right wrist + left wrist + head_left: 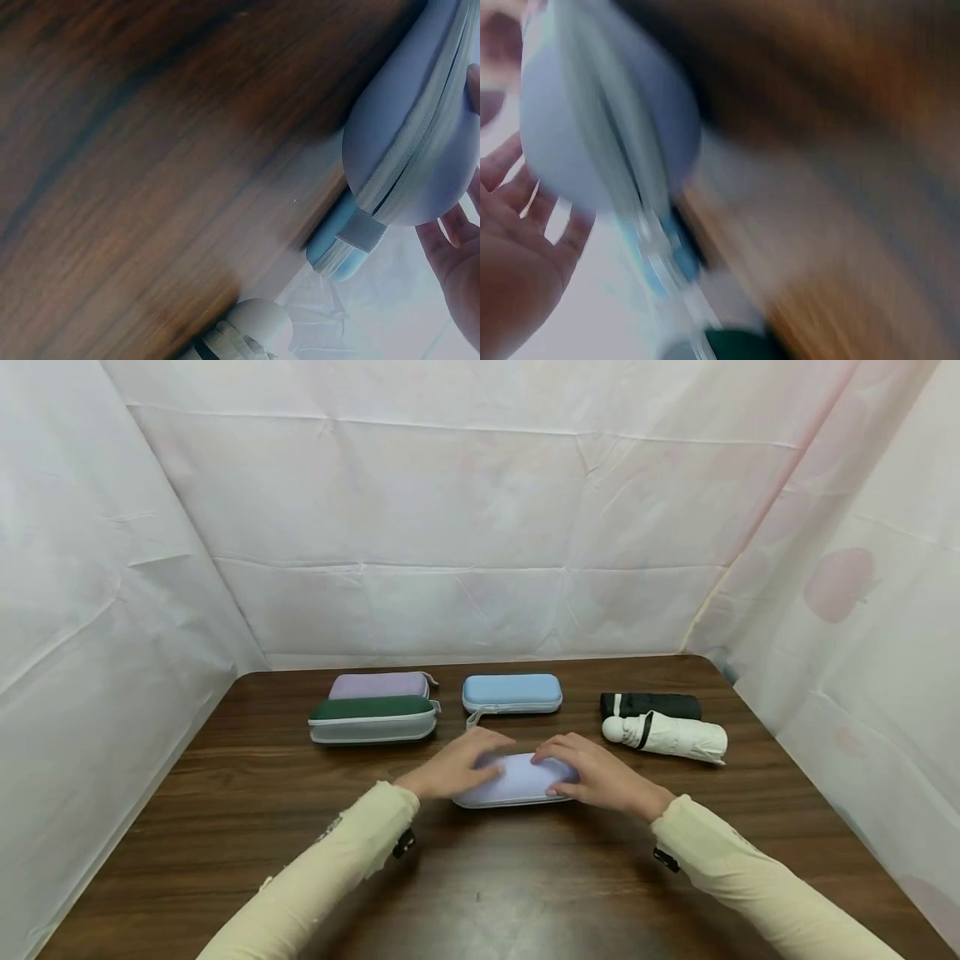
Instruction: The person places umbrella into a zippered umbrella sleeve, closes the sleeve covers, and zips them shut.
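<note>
A lavender zippered case [517, 779] lies on the wooden table in front of the person, its long side running left to right. Over its left end is my left hand [459, 767], fingers extended and thumb on the top. At the right end, my right hand [600, 774] has its fingertips on the top and its thumb near the front edge. In the left wrist view, the straight, spread fingers [525, 191] lie beside the blurred case [615, 112]. The right wrist view shows the closed zipper of the case [420, 127], with the fingers [450, 232] alongside.
Behind stands a light blue case [512, 692] with a wrist strap. Left of it, a green and grey case [375, 720] sits before a purple case [378, 685]. A white folded umbrella [678, 737] and a black one [660, 704] lie at right. Pale sheets enclose the table.
</note>
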`<state>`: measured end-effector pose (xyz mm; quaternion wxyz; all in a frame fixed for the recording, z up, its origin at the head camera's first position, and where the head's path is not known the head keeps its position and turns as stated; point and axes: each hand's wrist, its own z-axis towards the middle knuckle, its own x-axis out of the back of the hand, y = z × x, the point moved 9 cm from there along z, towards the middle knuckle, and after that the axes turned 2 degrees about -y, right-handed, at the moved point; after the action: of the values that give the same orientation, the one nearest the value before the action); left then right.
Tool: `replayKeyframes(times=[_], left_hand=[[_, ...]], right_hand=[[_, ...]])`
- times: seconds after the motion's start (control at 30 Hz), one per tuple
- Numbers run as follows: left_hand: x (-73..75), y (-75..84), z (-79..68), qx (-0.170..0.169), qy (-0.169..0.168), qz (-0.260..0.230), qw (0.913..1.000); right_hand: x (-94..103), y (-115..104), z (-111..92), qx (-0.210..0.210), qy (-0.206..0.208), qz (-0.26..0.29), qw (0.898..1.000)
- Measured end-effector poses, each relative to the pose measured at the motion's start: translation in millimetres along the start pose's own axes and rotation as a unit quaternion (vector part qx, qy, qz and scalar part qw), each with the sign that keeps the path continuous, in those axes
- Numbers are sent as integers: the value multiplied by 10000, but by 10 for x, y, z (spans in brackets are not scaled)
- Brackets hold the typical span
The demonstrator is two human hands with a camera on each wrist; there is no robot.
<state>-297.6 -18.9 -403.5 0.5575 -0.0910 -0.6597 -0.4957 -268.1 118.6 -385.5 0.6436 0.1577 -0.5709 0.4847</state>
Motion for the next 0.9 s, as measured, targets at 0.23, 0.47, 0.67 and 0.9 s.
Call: replayKeyframes(times=[0.23,0.47,0.67,0.9], left_hand=[[60,-373,-50,571,-1041,-658,9907],[37,-470,-123,624,-1688,-534,9822],[128,-541,-164,719,-1419,-107,9872],[207,-489,-219,212,-615,1567,9855]], right_hand=[[-3,-3,8,-90,-2,-66,9999],[-19,-3,-3,-127,-61,-88,9999],[-8,-21,22,-26,-93,-178,9998],[-9,-38,63,59,-403,-362,9985]])
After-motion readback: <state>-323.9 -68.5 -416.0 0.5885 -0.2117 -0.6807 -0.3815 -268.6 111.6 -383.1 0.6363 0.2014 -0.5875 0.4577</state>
